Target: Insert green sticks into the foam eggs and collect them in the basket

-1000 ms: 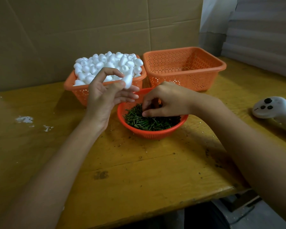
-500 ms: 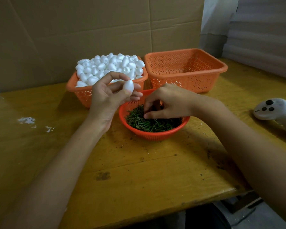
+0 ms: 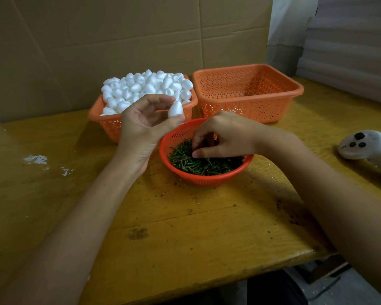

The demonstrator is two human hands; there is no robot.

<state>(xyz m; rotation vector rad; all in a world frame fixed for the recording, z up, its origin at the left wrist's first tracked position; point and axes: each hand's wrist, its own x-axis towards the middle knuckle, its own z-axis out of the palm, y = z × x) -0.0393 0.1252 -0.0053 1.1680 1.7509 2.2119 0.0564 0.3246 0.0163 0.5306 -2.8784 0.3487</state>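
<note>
My left hand pinches a foam egg toward the bench back edge; my right hand, curled among green sticks (catch not discernible), should isolate just one.

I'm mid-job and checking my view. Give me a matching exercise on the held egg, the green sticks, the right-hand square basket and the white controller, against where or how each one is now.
Column 1
1. single white foam egg
2. short green sticks
3. square orange perforated plastic basket at back right
4. white plastic handheld controller

Column 2
A. lies on the wooden table, far right
B. shows nothing inside
C. pinched by the left hand
D. piled in the round orange plastic basket, with the right hand reaching in among them

Pairs: 1-C, 2-D, 3-B, 4-A
</note>
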